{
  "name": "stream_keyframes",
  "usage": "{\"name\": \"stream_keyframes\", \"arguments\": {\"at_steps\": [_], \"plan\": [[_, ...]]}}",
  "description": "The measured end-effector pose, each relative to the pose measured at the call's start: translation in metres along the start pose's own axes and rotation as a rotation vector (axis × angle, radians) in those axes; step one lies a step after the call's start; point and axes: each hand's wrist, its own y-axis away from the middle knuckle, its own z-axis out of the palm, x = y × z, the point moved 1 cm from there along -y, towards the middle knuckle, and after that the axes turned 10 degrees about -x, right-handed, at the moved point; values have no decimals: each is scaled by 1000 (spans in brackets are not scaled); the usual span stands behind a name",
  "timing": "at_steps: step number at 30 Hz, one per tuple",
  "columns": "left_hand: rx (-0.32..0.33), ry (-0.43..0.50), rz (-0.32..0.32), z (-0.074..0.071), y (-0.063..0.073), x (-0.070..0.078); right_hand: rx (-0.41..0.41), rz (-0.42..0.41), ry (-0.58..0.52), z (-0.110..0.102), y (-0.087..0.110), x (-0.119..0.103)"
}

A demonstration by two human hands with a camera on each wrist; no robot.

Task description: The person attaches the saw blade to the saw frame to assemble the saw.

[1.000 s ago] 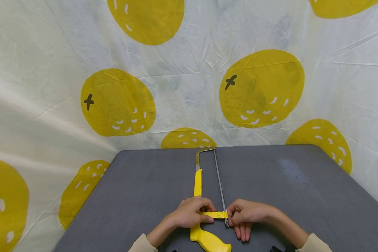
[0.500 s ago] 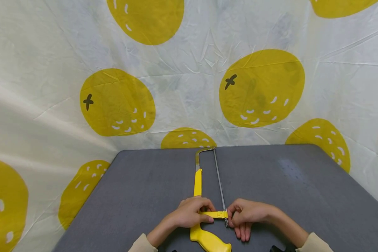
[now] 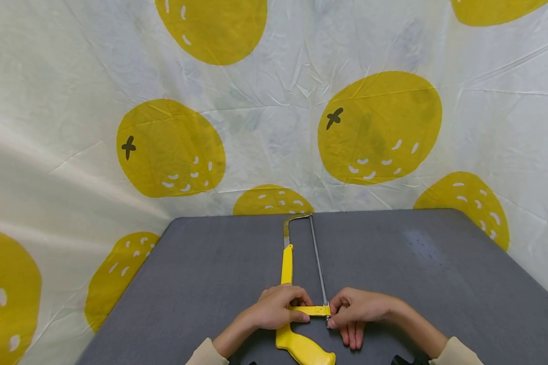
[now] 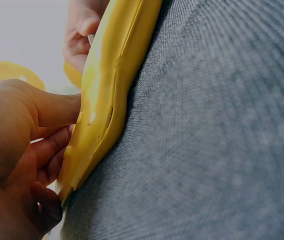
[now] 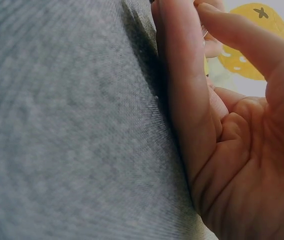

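A hacksaw [image 3: 286,266] with a yellow handle and frame lies on the grey surface, its handle toward me. The thin metal blade [image 3: 318,261] runs along its right side. My left hand [image 3: 280,306] holds the yellow frame near the crossbar, thumb on the near side. At the blade's near end, my right hand [image 3: 361,306] pinches the small metal tightening nut [image 3: 328,322] between thumb and forefinger, covering part of it. In the left wrist view, the yellow handle [image 4: 107,85] passes beside my left thumb. Lower fingers [image 5: 184,75] of the right hand stretch along the cloth in the right wrist view.
The table [image 3: 219,263] has a dark grey cloth top with rounded far corners. Behind it and at the left hangs a pale sheet [image 3: 265,142] printed with yellow fruit. The saw's far end reaches close to the table's back edge.
My right thumb has shifted slightly to the left over the small nut, turning at the fingertips. The left hand and the hacksaw stay where they were.
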Motion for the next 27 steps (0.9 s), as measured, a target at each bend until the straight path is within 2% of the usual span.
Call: {"name": "stream_keyframes", "arguments": {"at_steps": [16,27], "plan": [[8,-7,3,1,0,0,12,-18,49,1,1,4],[2,2,4,1,0,-1,-7,-18,5,-2,0,7]]}}
